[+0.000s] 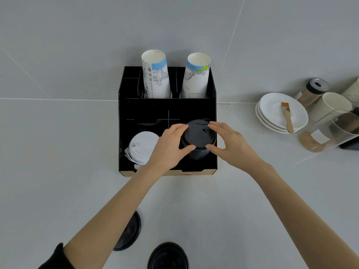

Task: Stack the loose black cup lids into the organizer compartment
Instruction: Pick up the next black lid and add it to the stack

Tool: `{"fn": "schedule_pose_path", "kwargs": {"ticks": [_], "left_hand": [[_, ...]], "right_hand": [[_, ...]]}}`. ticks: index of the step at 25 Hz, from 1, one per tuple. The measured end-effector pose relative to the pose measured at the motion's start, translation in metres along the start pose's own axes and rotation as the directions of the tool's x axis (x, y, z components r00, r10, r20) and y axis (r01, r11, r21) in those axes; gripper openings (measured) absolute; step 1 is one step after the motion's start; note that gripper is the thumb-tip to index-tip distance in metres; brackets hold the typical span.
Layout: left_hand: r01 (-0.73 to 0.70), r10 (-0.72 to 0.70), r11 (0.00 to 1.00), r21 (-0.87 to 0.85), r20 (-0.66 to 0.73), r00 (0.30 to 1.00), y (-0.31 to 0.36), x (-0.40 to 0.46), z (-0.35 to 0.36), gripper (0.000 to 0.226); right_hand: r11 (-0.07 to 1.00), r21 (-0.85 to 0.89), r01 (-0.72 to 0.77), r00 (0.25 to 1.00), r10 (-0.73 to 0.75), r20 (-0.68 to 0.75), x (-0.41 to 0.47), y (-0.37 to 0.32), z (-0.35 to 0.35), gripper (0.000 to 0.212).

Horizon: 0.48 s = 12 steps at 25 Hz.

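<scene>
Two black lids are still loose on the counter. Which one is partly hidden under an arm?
The left loose lid: the left forearm crosses over it, hiding part of it. The other loose lid lies at the bottom edge between both arms, uncovered.

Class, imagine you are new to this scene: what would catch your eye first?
Both hands, left hand and right hand, clasp a black lid stack in the organizer's front right compartment. Two printed paper cups rise at its back; loose black lids lie nearest the viewer.

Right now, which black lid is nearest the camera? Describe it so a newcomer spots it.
Start at the black organizer, then drop to the counter's near edge. The lid lies whole between both forearms; the other loose lid hides partly under the left forearm.
</scene>
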<state>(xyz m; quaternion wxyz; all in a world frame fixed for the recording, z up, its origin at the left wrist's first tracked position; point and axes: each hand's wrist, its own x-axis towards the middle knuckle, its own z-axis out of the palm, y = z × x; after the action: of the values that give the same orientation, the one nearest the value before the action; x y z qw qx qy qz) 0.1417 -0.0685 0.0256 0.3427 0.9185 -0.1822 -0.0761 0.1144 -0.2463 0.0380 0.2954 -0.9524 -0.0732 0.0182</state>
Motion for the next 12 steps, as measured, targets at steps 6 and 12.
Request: {"fn": "schedule_pose_path", "kwargs": {"ticks": [6,12], "left_hand": [[0.010,-0.010,1.000,0.008,0.004,1.000,-0.0013,0.0019,0.0035,0.060],[-0.006,0.006,1.000,0.011,0.002,1.000,0.0000,-0.0053,0.0021,0.061]], "right_hand": [[0.999,-0.026,-0.018,1.000,0.019,0.018,0.0017,0.0014,0.0059,0.054],[0.999,-0.018,-0.027,0.999,0.027,-0.021,-0.0046,-0.0048,0.0061,0.057]]}}
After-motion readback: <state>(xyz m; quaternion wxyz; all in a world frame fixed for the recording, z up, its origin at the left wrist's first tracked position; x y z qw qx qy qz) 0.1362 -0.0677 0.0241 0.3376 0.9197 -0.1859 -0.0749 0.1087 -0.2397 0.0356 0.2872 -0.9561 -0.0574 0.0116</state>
